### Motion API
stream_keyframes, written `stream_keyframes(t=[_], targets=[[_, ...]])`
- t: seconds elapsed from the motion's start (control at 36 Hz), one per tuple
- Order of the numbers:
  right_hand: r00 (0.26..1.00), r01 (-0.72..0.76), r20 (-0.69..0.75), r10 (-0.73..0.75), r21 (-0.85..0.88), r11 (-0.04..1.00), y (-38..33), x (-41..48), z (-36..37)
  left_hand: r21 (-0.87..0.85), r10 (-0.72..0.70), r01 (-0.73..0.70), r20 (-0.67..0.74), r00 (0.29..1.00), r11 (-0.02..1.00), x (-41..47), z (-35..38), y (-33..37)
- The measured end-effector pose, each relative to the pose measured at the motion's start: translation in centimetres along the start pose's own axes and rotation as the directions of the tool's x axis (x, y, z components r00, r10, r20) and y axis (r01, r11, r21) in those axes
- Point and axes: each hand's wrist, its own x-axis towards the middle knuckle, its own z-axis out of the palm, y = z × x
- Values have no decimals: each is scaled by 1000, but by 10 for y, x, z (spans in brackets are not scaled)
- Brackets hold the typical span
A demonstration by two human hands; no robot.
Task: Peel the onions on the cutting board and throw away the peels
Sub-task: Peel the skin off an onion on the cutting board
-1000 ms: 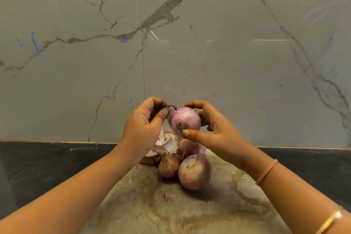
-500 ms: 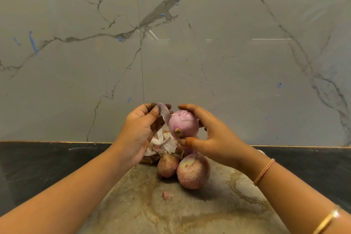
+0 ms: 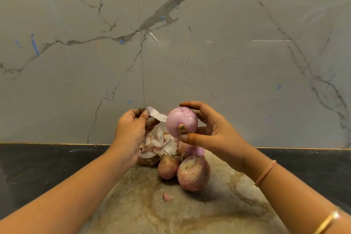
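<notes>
Above board, L hand has pulled peel strip farther off onion.

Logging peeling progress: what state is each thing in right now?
Held onion: mostly peeled, gripped by right hand.
Peel strip: pinched by left hand, other end at that onion.
Small onion: skin on, resting on cutting board.
Large onion: skin on, beside it.
Peel pile: loose behind them, not yet discarded.

Onion smooth, glossy; peel papery; board perhaps stone.
</notes>
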Motion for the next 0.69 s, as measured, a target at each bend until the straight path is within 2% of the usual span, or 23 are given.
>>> stream_keyframes(t=[0.08, 0.17, 0.25, 0.31, 0.39, 0.5, 0.58, 0.69], targets=[[1000, -20, -16, 21, 95, 995, 1, 1, -2, -9, 7, -7, -62, 998, 1000, 6, -3, -1], [998, -57, -22, 66, 277, 959, 1, 3, -6, 36, 31, -26, -140, 990, 999, 15, -10, -2], [992, -112, -15, 128, 392, 913, 3, 4, -8, 276, 192, -146, -148, 970, 950, 17, -17, -3], [989, -128, -23, 147, 376, 918, 4, 5, -8, 407, 318, -268, -61, 946, 874, 12, -16, -1], [990, -122, -37, 139, 301, 946, 5, 5, -7, 445, 412, -422, 125, 903, 790, 3, -12, 1], [991, -118, -43, 129, 203, 972, 5, 5, -6, 435, 405, -530, 351, 844, 728, -10, -7, 3], [987, -140, -53, 149, 147, 979, 5, 5, -6, 430, 407, -573, 421, 811, 697, -16, -6, 6], [986, -131, -84, 143, 129, 983, 5, 6, -6, 344, 403, -598, 493, 772, 724, -19, -4, 8]])
